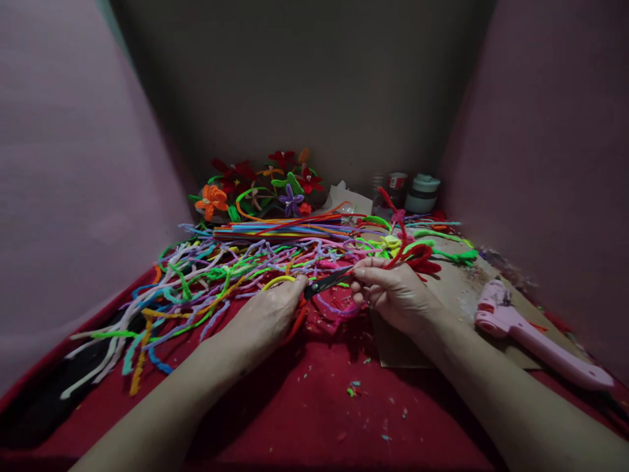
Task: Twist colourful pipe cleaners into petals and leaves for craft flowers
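Observation:
My left hand (282, 305) is closed around a pair of scissors (328, 282), whose dark blades point right toward my other hand. Part of a red-orange handle shows below the fingers. Pinched in my right hand (390, 292) is a red pipe cleaner piece (421, 260), with fuzzy loops sticking out behind the knuckles. The blade tips come close to the right fingertips; whether they touch the red piece I cannot tell. Behind both hands lies a tangle of loose coloured pipe cleaners (216, 272).
A bundle of straight pipe cleaners (285, 229) lies beyond the tangle, with finished fuzzy flowers (212, 201) at the back. To the right, a pink glue gun (535, 337) rests on cardboard (407, 347). A lidded jar (422, 193) stands behind. Scraps dot the red cloth (295, 419).

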Tool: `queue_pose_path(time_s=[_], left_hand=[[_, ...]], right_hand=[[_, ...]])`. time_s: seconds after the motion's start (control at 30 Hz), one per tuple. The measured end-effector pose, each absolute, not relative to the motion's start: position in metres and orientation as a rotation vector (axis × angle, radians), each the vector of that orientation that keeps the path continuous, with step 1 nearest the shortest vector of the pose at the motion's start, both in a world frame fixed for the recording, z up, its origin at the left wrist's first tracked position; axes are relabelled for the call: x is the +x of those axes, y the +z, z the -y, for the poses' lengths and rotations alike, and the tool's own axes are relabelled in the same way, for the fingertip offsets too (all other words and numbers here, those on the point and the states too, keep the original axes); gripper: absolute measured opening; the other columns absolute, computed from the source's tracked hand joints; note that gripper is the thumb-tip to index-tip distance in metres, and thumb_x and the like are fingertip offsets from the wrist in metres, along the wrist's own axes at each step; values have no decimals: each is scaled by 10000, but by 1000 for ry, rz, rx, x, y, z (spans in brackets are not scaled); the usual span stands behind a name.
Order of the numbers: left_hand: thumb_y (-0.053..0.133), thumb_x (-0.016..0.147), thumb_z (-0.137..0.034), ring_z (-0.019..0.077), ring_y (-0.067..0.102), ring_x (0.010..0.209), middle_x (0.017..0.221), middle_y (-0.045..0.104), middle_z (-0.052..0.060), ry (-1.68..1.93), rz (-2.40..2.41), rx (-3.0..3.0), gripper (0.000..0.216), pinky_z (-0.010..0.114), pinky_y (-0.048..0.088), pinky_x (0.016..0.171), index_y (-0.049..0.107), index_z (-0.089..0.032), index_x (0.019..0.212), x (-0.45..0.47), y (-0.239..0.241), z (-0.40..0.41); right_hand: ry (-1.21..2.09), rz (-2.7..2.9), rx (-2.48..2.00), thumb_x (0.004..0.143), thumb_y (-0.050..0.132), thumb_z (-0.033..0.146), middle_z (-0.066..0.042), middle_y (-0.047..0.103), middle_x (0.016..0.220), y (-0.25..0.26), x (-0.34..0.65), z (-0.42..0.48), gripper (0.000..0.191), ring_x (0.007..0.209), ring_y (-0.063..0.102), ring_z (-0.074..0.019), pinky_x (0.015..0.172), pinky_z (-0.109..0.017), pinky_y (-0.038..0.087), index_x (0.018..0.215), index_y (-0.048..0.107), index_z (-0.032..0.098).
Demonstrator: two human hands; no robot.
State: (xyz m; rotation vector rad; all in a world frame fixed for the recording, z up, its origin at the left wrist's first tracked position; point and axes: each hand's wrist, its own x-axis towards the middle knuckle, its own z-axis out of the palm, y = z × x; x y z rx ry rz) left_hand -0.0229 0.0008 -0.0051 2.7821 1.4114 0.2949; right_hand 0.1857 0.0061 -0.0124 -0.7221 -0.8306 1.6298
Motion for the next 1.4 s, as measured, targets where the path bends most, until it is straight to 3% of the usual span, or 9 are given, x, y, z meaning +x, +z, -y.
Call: queue_pose_path(time_s=[0.3, 0.5, 0.73, 1.0, 1.2, 1.3, 1.4], left_hand=[[332, 804, -73, 185, 628, 819, 961, 642, 107, 182, -1506, 2740, 377, 294, 504, 708, 471, -118, 1151, -20, 2, 4], [318, 829, -118, 202, 602, 932, 1067, 612, 130, 253, -1430, 2750, 395, 325, 484, 794, 430, -126, 1208, -23, -7, -1], [317, 828, -120, 205, 607, 885, 996, 624, 123, 262, -1412, 2740, 375, 330, 483, 768, 457, -131, 1175, -24, -9, -2], [347, 821, -148, 158, 592, 654, 814, 633, 79, 354, -1434, 2715, 306, 253, 447, 598, 476, -144, 1098, -25, -9, -2], [567, 750, -294, 101, 532, 541, 706, 573, -23, 1040, -1368, 1914, 292, 197, 411, 507, 454, -209, 1006, -16, 5, 2], [665, 673, -284, 63, 493, 459, 714, 582, -39, 1143, -1129, 1400, 376, 161, 367, 420, 437, -218, 964, -7, 12, 8], [710, 629, -224, 57, 469, 408, 591, 528, -74, 1137, -1000, 1205, 443, 157, 358, 397, 441, -216, 981, -1, 12, 12]], right_hand=[[1659, 771, -695, 578, 724, 121, -17, 619, 585, -15, 185, -6, 124, 500, 587, -105, 460, -200, 483, 668, 641, 99], [1651, 802, -693, 584, 715, 113, -22, 620, 575, -16, 185, -6, 106, 487, 579, -105, 450, -200, 474, 660, 641, 101], [1635, 840, -695, 571, 719, 116, -15, 607, 556, -18, 184, -7, 115, 484, 579, -107, 426, -192, 464, 644, 632, 100], [1583, 822, -736, 540, 737, 137, -21, 627, 548, -16, 182, -7, 131, 455, 569, -98, 416, -189, 456, 626, 644, 105], [1544, 904, -763, 564, 723, 159, -10, 615, 552, -11, 182, -2, 115, 472, 566, -96, 437, -198, 445, 646, 651, 123], [1577, 968, -772, 593, 708, 170, -12, 610, 557, -10, 180, 3, 109, 493, 567, -98, 452, -200, 436, 678, 653, 130], [1602, 1014, -753, 624, 690, 174, -10, 606, 557, -13, 177, 6, 89, 505, 567, -96, 474, -201, 438, 690, 648, 132]])
